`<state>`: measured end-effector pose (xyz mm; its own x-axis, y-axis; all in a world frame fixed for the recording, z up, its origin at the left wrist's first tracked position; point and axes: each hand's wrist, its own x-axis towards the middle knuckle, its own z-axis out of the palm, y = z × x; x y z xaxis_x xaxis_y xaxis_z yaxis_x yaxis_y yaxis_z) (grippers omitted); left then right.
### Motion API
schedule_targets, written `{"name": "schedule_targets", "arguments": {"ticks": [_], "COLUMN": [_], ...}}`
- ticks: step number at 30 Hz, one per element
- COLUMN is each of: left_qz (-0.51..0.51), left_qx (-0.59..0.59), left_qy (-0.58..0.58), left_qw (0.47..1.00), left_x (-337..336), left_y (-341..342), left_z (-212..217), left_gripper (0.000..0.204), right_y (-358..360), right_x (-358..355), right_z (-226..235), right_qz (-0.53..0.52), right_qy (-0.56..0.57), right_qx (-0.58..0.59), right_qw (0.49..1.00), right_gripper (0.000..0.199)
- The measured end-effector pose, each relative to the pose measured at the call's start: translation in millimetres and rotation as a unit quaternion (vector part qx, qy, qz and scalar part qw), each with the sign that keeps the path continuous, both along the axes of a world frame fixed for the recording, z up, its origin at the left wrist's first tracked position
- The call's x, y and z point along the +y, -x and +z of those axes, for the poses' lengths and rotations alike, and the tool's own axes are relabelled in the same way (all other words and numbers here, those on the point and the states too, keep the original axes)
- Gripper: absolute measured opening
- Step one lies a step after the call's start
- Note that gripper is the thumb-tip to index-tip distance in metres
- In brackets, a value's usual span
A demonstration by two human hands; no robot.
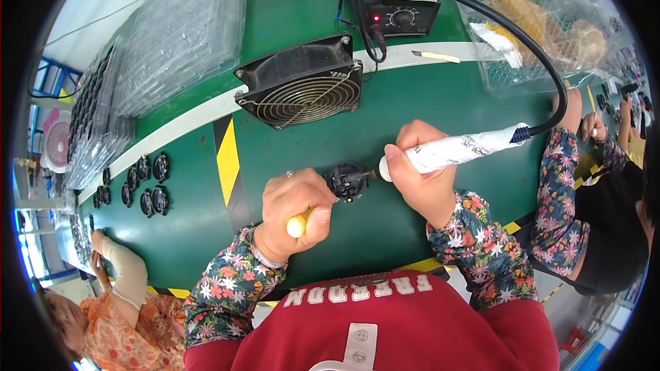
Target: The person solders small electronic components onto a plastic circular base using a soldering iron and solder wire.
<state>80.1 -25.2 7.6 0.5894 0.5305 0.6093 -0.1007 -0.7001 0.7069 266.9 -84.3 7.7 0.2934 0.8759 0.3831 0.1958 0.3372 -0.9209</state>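
Observation:
Between my hands a round black plastic part (346, 182) lies on the green mat, with small parts inside it. My right hand (421, 182) is closed around a soldering iron (464, 148) whose handle is wrapped in white. Its tip reaches leftward to the right side of the black part; whether it touches cannot be made out. My left hand (299, 206), with a ring on one finger, grips a yellow-handled tool (297, 225) whose working end is hidden by the fingers. The fingertips of this hand are at the left edge of the black part.
Beyond the part stands a black fan (302, 86), with a soldering station (399, 10) behind it. Its thick cable loops over a clear plastic tray (509, 79) at right. Clear trays (182, 27) and several black round parts (146, 182) are at left. Co-workers sit on both sides.

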Motion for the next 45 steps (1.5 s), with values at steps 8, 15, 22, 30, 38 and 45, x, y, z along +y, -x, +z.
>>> {"name": "schedule_targets", "arguments": {"ticks": [8, 15, 22, 30, 38, 45], "left_qz": [0.001, 0.009, 0.013, 0.002, 0.008, 0.017], "left_qx": [0.015, 0.023, 0.024, -0.003, 0.017, 0.036], "left_qy": [0.024, -0.002, -0.011, -0.005, 0.008, 0.023], "left_qw": [1.000, 1.000, 1.000, 1.000, 1.000, 0.999], "left_x": [-0.2, -2.9, -3.7, 1.2, -1.9, -3.3], "left_y": [1.7, 2.0, 1.3, -1.4, 0.5, 1.5], "left_z": [0.1, 1.2, 3.4, 0.1, 4.1, 3.5], "left_gripper": [0.018, 0.022, 0.024, 0.014, 0.019, 0.029], "right_y": [2.0, 2.0, 1.9, -0.8, 0.2, -0.2], "right_x": [0.1, -0.1, -0.8, -2.3, -1.9, -1.0], "right_z": [1.5, 2.5, 2.8, 7.3, 6.9, 6.0], "right_qz": [-0.001, -0.003, 0.001, -0.022, -0.015, 0.005], "right_qy": [-0.001, 0.002, 0.011, 0.015, 0.029, 0.015], "right_qx": [-0.001, 0.015, 0.053, 0.058, 0.061, 0.034], "right_qw": [1.000, 1.000, 0.999, 0.998, 0.998, 0.999], "right_gripper": [0.022, 0.022, 0.020, 0.020, 0.020, 0.021]}}
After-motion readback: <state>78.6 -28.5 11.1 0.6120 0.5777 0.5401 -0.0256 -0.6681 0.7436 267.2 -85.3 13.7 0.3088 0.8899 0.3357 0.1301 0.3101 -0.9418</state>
